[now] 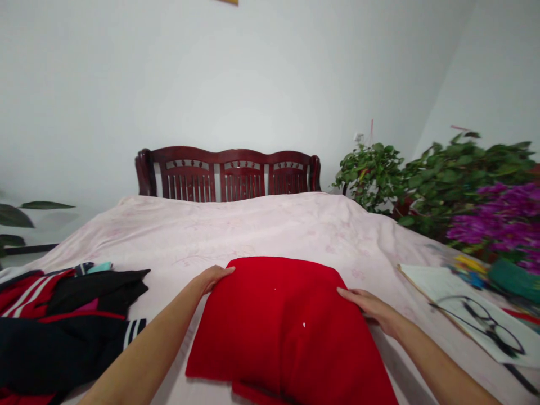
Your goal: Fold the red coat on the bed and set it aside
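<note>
A red garment (287, 320), apparently folded, spreads across the near middle of the bed, with a small white speck on it. Its exact kind cannot be made out. My left hand (213, 277) grips its far left corner, the thumb on top and the fingers tucked beneath. At the right edge my right hand (371, 306) pinches the cloth the same way, its fingers partly hidden under the fabric. The far part of the garment is raised a little off the pink bedsheet (261, 228), and its near end runs out of view.
To the left lie dark and red clothes (54, 337) with white stripes. On the right, eyeglasses (485, 323) rest on a white pad (439, 287) beside colourful small items. Potted plants (375, 171) and purple flowers (502, 219) stand along the right. A wooden headboard (242, 174) closes the far end.
</note>
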Available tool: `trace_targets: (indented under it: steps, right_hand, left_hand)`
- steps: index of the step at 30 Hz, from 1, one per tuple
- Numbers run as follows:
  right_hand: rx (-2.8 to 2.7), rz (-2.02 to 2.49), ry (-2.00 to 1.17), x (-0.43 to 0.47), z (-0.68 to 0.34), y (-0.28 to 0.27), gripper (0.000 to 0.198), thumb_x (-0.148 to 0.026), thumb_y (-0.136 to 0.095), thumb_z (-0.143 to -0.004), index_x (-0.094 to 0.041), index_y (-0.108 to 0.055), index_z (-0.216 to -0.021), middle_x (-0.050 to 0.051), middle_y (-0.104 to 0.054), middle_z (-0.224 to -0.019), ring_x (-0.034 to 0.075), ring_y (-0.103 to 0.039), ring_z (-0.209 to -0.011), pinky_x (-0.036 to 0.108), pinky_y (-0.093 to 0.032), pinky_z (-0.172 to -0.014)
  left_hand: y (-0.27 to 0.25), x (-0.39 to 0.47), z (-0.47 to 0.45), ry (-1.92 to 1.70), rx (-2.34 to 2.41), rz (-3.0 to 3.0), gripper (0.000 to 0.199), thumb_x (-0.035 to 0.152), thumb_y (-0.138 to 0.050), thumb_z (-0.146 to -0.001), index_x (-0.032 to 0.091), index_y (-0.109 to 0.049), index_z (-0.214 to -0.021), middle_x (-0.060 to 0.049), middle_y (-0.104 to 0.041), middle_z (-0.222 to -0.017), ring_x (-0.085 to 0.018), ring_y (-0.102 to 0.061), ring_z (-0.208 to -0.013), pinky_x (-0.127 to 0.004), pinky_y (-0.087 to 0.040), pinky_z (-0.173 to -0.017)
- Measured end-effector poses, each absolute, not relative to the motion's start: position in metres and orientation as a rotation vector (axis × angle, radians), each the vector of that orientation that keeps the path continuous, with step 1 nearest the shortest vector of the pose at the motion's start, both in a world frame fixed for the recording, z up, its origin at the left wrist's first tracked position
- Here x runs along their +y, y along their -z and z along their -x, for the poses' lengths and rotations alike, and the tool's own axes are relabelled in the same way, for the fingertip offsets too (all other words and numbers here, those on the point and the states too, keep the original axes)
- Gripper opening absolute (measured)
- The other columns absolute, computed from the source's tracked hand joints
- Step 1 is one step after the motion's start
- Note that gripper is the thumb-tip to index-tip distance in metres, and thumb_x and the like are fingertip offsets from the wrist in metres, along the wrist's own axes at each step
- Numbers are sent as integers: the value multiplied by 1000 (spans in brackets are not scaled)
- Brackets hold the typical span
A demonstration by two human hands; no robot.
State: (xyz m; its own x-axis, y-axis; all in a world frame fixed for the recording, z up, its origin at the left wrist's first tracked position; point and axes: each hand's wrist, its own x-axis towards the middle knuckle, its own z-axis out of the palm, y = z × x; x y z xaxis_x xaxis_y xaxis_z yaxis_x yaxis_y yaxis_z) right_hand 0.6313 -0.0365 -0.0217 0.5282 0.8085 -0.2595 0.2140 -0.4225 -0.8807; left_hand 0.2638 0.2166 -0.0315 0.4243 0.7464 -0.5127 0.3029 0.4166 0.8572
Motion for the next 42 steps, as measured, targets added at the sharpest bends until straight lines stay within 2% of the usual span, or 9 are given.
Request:
trace_targets:
  steps: [4, 8, 14, 18, 20, 26, 30, 34, 42]
  right_hand:
    - [-710, 1740, -1377, -40, -627, 15, 50, -59, -70, -74, -20, -71, -104, 14, -74, -112, 26, -72, -98, 38, -56, -86]
    - [-748, 1477, -1470, -36, -617, 10, 38, -38, -75, -69, -14, -71, -98, 16, -75, -105, 26, -72, -97, 37, -53, -94]
    - [-884, 1381, -944, -22, -613, -53, 55, -26, -80, -57, -14, -67, -109, 14, -75, -108, 29, -71, -97, 39, -56, -89]
    - [-1011, 1253, -327, -19, -611, -102, 76, -29, -85, -50, -20, -60, -122, 8, -67, -126, 29, -63, -113, 40, -52, -96]
    - [-1027, 1299, -79, -24, -610, -99, 74, -34, -83, -54, -23, -58, -123, 8, -66, -127, 29, -61, -114, 41, -50, -98]
    - [-1399, 1670, 1, -59, -608, 27, 35, -35, -62, -72, -24, -62, -105, 8, -67, -118, 28, -62, -109, 41, -47, -101]
    - [-1582, 1703, -22, -74, -609, 83, 36, -26, -52, -75, -24, -61, -110, 9, -64, -122, 27, -59, -118, 42, -45, -106]
    - [-1655, 1773, 4, -77, -611, 78, 44, -22, -52, -71, -25, -59, -114, 9, -62, -126, 26, -58, -119, 42, -45, -105]
    - [-1570, 1825, -89, -78, -608, 76, 43, -22, -49, -70, -25, -61, -111, 8, -61, -128, 24, -57, -119, 37, -45, -103]
  left_hand:
    - [24, 209, -263, -297, 1051, -1071, 34, 46, -79, -69, 15, -71, -77, -13, -77, -76, -29, -74, -74, -37, -60, -71]
    - [15, 200, -258, -361, 962, -1028, 36, 41, -82, -66, 12, -70, -83, -13, -77, -78, -29, -75, -76, -39, -61, -76]
    - [-49, 197, -244, -705, 786, -1075, 44, 32, -86, -63, 13, -67, -99, -8, -77, -82, -21, -73, -71, -33, -61, -74]
    - [-114, 191, -223, -1072, 543, -1414, 57, 32, -90, -55, 12, -67, -102, -8, -77, -89, -23, -72, -82, -36, -59, -81]
    - [-124, 182, -210, -1130, 522, -1657, 55, 30, -89, -54, 12, -68, -102, -8, -76, -93, -25, -70, -88, -37, -57, -84]
    - [-17, 138, -185, -942, 647, -2215, 8, 26, -63, -78, 20, -69, -77, -9, -70, -98, -23, -63, -98, -33, -49, -91]
    - [51, 111, -177, -853, 755, -2214, 18, 15, -50, -78, 21, -66, -77, -7, -65, -99, -22, -61, -97, -34, -49, -90]
    - [62, 103, -164, -925, 880, -2118, 24, 13, -50, -73, 23, -68, -86, -7, -65, -108, -23, -60, -107, -36, -47, -97]
    - [83, 111, -150, -821, 1315, -1621, 29, 37, -58, -74, 17, -63, -94, -4, -71, -81, -21, -66, -78, -30, -50, -70]
